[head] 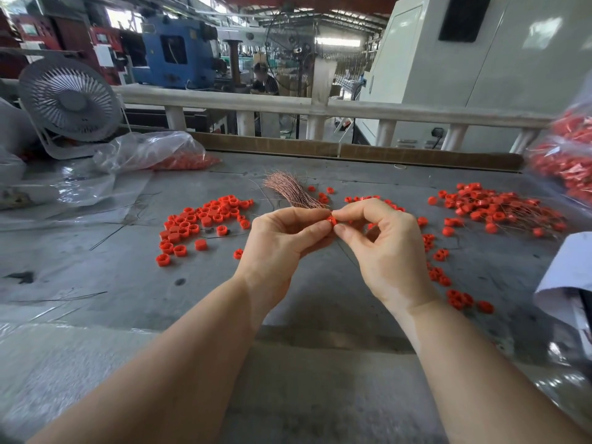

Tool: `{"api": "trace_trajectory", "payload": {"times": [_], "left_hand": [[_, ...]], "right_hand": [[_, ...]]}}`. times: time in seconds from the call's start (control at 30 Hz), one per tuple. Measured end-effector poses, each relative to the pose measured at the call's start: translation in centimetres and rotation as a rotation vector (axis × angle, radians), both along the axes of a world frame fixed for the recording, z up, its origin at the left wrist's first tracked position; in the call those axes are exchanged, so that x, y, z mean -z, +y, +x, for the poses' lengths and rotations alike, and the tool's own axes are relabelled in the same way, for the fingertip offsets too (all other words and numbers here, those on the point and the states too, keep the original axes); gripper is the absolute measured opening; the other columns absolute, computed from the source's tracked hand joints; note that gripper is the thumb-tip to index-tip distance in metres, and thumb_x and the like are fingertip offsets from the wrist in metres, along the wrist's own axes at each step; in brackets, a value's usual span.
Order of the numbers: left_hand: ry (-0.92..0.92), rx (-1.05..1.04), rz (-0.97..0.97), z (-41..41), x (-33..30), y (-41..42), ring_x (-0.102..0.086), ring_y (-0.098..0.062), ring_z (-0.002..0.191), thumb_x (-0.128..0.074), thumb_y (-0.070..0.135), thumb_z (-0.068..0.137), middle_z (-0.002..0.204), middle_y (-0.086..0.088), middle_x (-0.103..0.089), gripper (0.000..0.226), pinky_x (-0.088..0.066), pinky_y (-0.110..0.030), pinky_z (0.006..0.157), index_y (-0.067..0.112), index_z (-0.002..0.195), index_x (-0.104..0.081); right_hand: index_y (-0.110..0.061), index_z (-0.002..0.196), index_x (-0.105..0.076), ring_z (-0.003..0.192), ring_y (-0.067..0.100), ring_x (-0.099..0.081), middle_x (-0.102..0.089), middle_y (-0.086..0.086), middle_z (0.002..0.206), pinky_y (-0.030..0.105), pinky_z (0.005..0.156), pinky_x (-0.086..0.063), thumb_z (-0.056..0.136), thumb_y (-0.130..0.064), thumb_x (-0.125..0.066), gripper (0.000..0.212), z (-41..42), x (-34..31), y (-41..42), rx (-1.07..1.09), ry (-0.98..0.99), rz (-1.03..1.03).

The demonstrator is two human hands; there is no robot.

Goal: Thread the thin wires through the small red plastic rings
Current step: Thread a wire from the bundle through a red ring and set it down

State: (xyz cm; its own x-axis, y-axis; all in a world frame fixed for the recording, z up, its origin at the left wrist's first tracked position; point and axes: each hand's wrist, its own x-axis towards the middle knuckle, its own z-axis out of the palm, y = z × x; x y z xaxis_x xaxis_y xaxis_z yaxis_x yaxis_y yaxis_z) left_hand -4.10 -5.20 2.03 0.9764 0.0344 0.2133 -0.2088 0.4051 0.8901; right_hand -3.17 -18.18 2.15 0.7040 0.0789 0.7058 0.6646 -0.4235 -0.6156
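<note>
Threading step: left hand (282, 238) and right hand (381, 245) fingers pinch 1 red ring (332, 220) above tabletop (128, 267) centre (wire barely visible). Next: steady feed-through.

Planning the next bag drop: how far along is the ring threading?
Done: a pile of rings with wires through them lies at the right. In hand: both hands, left hand and right hand, pinch one red ring in front of the copper wire bundle. Left: the bare rings at the left, plus a bag of rings behind them.
</note>
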Motion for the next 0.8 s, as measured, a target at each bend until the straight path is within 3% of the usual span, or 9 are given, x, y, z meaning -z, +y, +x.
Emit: {"api": "trace_trajectory", "payload": {"times": [0.27,0.63,0.8], "left_hand": [[0.083,0.092,-0.155,0.25,0.11,0.01,-0.069,-0.013,0.069,-0.057,-0.005,0.077,0.073,-0.008,-0.071,0.013,-0.056,-0.020,0.067,0.003,0.079,-0.068],[0.049,0.120,-0.169,0.15,-0.02,0.02,-0.070,-0.014,0.072,-0.059,-0.003,0.072,0.075,-0.009,-0.072,0.014,-0.055,-0.019,0.066,0.003,0.081,-0.068],[0.017,0.092,-0.153,0.03,-0.10,-0.01,-0.070,-0.014,0.070,-0.062,0.002,0.063,0.074,-0.008,-0.072,0.015,-0.055,-0.019,0.064,0.007,0.073,-0.072]], "right_hand": [[-0.012,0.088,-0.072,0.075,-0.002,-0.057,-0.067,-0.002,0.081,0.004,0.066,-0.038,0.077,0.001,-0.070,0.016,0.06,-0.02,0.30,-0.018,0.027,0.058],[-0.018,0.085,-0.069,0.068,-0.011,-0.057,-0.063,-0.015,0.075,0.002,0.063,-0.038,0.076,0.002,-0.071,0.021,-0.02,-0.30,0.13,-0.061,0.041,0.127],[-0.019,0.080,-0.067,0.063,-0.010,-0.055,-0.062,-0.017,0.070,0.002,0.060,-0.038,0.074,0.006,-0.071,0.026,-0.16,-0.39,0.17,-0.087,0.035,0.161]]}}
